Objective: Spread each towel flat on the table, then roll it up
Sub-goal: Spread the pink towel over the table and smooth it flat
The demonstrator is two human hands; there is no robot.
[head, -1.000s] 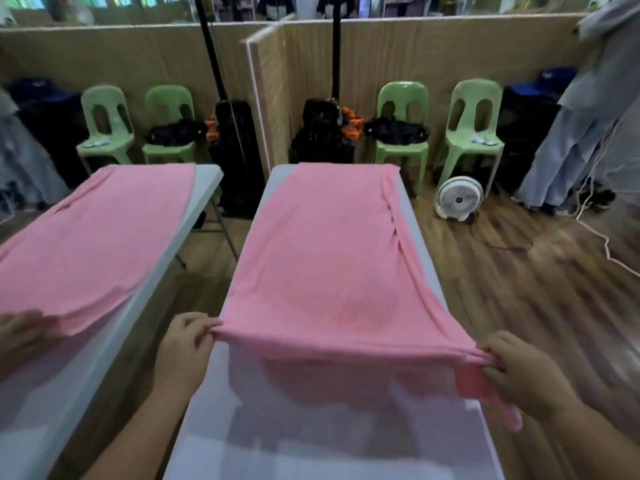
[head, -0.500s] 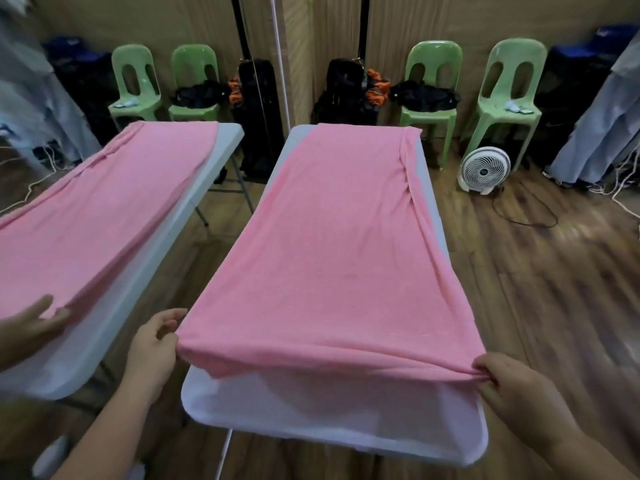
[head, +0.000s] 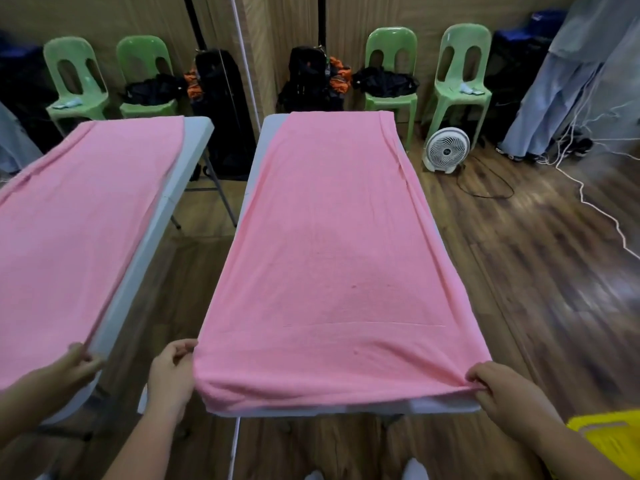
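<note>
Holding the pink towel taut by its two near corners

The towel [head: 332, 265] lies lengthwise down the middle of the frame, covering almost the whole white counter [head: 266, 140]. Only a thin strip of bare top shows along the left side and at the near edge. The left hand [head: 171, 372], lower centre-left, has its fingers [head: 180, 348] curled in and pinching the near left corner. The right hand [head: 509, 396], lower right, pinches the near right corner, and the cloth gathers into small creases under its fingers [head: 481, 375].

Both corners are held low, just over the near end of the counter, so the near hem folds down over that end. Gripping the two corners at once and wide apart looks meant to draw the cloth straight and flat along its length. The middle looks smooth. Along the right side a long fold runs from the far corner toward the near one, where the towel hangs past the counter's side, so the spread seems nearly done but not quite even. Rolling has not begun.

At the left of the frame a second pink towel on a matching counter, with a hand at its near corner, reads as a mirror image of this one. Green chairs [head: 391, 64] and a small white fan [head: 446, 150] stand by the wall at the top, well clear of the work
</note>
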